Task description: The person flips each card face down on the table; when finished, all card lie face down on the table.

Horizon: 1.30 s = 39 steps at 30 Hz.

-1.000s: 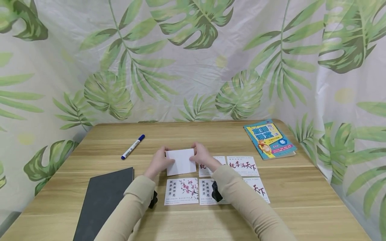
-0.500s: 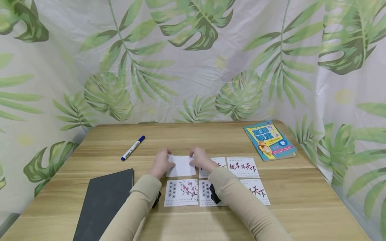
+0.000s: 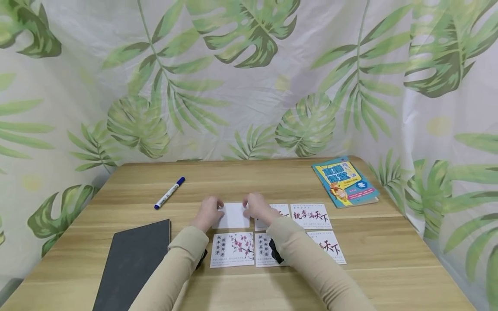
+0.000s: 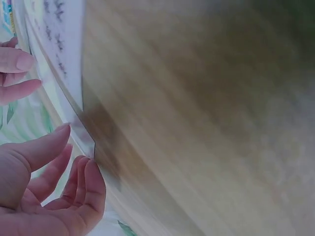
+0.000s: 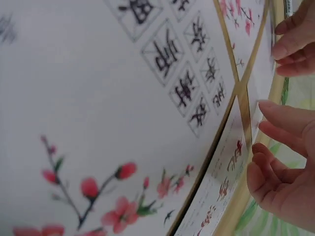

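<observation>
A blank white card lies at the upper left of a grid of printed cards, about level with the tabletop. My left hand holds its left edge, and in the left wrist view the thumb and fingers are at its corner. At the card's right edge, my right hand holds it with curled fingers; the exact contact is partly hidden. Below it lies a plum-blossom card. A red-lettered card lies to the right, with others partly covered by my right arm.
A dark folder-like sheet lies on the left of the wooden table. Behind it is a blue-capped marker. A blue book sits at the back right. Leaf-patterned cloth hangs behind the table.
The white card has gone from tilted and raised to about flat on the table. Both hands have come down with it, staying at its two sides.
</observation>
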Each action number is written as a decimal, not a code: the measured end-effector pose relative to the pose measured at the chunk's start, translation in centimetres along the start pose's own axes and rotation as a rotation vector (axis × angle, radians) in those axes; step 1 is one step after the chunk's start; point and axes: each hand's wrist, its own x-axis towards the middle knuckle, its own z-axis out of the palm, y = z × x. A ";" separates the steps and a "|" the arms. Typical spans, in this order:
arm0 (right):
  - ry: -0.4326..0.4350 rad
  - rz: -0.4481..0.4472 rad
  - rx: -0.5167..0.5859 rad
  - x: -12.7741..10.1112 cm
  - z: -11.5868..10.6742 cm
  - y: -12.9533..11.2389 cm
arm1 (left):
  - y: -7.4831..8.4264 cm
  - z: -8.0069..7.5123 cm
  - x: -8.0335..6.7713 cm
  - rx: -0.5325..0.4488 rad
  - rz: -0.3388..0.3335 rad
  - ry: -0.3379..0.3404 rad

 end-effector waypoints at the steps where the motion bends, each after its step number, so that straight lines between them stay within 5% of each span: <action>1: -0.012 -0.001 0.013 -0.1 -0.1 0.2 | 0.0 0.1 0.0 0.009 0.010 -0.004; 8: -0.011 -0.024 0.168 -1.1 -3.0 3.8 | 0.4 0.2 0.1 0.022 0.009 -0.006; 17: 0.023 0.025 0.133 -3.5 -5.9 9.3 | 5.3 0.8 1.5 -0.022 0.154 -0.080; 28: -0.027 0.048 0.010 -4.2 -5.6 10.5 | 7.5 3.6 1.8 -0.011 0.219 -0.193; 39: -0.035 0.057 -0.067 -4.3 -5.3 10.0 | 8.0 4.9 1.7 0.114 0.196 -0.177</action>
